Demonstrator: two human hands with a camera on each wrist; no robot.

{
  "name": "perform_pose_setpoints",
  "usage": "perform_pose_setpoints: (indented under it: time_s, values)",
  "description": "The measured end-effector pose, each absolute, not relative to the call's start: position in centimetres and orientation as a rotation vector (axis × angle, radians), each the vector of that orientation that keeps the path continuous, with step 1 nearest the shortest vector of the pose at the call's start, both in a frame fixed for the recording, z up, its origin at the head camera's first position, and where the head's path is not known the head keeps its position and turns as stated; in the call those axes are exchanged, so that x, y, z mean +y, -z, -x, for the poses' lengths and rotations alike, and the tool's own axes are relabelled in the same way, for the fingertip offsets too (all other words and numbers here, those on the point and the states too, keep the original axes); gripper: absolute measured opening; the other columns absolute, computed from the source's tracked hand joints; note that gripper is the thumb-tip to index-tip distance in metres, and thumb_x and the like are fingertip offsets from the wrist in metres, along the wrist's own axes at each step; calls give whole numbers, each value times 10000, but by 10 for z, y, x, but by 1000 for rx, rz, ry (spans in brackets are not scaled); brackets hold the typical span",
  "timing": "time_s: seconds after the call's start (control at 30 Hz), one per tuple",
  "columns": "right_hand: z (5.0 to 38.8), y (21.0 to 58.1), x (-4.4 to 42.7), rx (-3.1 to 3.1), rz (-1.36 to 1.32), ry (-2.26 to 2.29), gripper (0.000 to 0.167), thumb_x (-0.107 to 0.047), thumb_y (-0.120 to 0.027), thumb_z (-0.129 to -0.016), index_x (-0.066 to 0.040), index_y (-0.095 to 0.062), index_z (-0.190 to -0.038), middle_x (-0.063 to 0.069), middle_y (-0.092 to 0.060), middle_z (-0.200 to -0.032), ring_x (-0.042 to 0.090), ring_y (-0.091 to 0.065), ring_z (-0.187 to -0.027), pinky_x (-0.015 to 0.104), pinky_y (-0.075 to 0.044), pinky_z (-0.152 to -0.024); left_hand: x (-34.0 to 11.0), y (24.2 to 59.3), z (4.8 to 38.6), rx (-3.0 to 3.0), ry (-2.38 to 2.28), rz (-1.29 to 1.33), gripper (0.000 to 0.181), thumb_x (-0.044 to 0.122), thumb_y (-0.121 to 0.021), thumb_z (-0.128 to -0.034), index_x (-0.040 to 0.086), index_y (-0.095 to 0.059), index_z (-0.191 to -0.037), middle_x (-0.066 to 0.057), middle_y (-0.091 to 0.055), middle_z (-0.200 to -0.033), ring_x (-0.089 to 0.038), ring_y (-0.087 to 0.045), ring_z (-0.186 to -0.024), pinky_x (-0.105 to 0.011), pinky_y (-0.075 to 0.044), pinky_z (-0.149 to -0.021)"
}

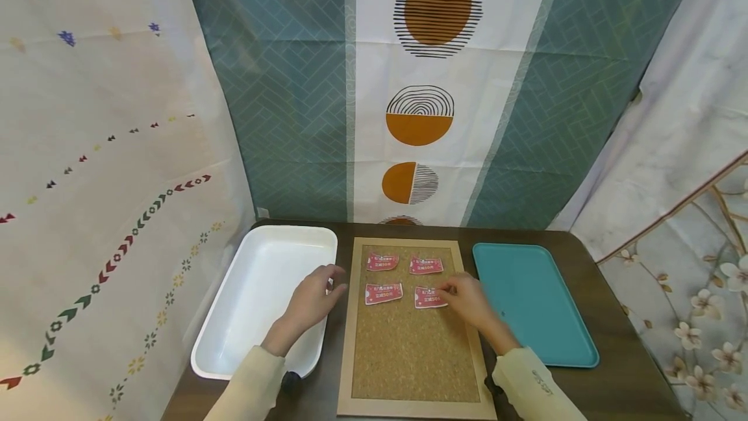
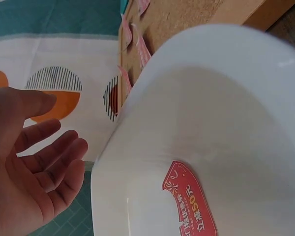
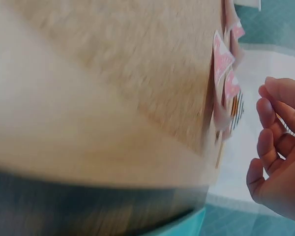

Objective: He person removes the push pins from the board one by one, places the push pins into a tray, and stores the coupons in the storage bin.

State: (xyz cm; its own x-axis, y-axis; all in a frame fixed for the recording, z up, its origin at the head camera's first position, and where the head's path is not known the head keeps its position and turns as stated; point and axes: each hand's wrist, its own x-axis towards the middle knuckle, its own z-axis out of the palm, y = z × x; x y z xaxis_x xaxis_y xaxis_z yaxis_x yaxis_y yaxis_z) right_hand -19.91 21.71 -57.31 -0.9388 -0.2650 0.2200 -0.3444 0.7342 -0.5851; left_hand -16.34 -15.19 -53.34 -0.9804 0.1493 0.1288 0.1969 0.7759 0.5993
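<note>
Four red-and-white paper coupons lie on a cork board in two rows: upper left (image 1: 382, 262), upper right (image 1: 426, 266), lower left (image 1: 383, 293) and lower right (image 1: 429, 298). My right hand (image 1: 469, 302) is at the right edge of the lower right one; in the right wrist view the hand (image 3: 285, 142) has bent fingers and nothing visible between them. My left hand (image 1: 312, 301) hovers over the white tray's right side, its fingers loosely curled and empty in the left wrist view (image 2: 44, 157). Another red coupon (image 2: 191, 201) lies inside the white tray.
The white tray (image 1: 257, 278) stands left of the wood-framed cork board (image 1: 415, 369). A teal tray (image 1: 540, 304) lies to the board's right on the dark table (image 1: 619, 343). Patterned cloths hang behind and at both sides.
</note>
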Motion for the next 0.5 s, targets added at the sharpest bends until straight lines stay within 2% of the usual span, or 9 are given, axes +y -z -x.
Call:
perform_pose_setpoints:
  time_s: [0.17,0.37,0.5]
  values:
    - [201,570,197,-2835,-492,-1020,38,-116,-848,-890,-113,-814,-876,-53,-672,-813,133,-521,-774,308,-460,-702,-147,532,167,-2898,994,306,311,231,-756,-988,116,-692,-1269,-50,-723,-1102,-158,-673,-902,-350,-582,-733]
    - [205,574,181,-2821,-559,-1085,49,-108,-835,-906,-107,-803,-869,-79,-697,-805,103,-539,-737,262,-491,-674,-136,536,169,-2947,998,368,350,248,-736,-1001,91,-671,-1307,-108,-727,-1195,-212,-685,-1004,-411,-596,-821]
    - [206,577,171,-2806,-618,-1064,53,-105,-832,-908,-110,-805,-862,-81,-711,-804,82,-546,-720,242,-488,-667,-128,537,171,-2947,938,419,334,238,-738,-993,86,-684,-1286,-120,-732,-1169,-217,-681,-990,-391,-591,-795]
